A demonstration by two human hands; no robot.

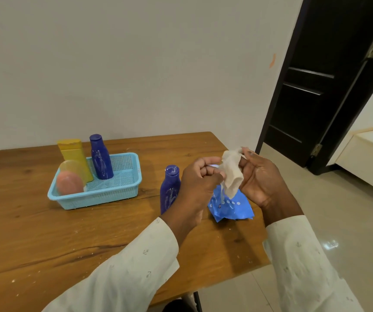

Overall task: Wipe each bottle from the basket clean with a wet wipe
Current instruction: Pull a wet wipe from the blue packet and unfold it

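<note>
Fingers of left hand (198, 176) and right hand (257, 176) pinch a crumpled beige wet wipe (231, 172) above a blue wipe packet (230, 207); one dark blue plastic bottle (169, 190) stands just beside, others in the light blue plastic basket (113, 194).

Between the left hand (198, 176) and the right hand (257, 176) hangs an off-white wet wipe (231, 172). Just below them lies a bright blue wipe pack (230, 208) with a row of small white dots. Beside the left hand stands a dark blue bottle (169, 190); farther to that hand's left, a light blue perforated basket (113, 192) holds another dark blue bottle (101, 157), a yellow bottle (74, 154) and a pink one (69, 182) (its cap translucent yellowish). The surface (46, 233) is brown woodgrain, flecked white. Both sleeves (302, 262) are cream with tiny dark motifs.
</note>
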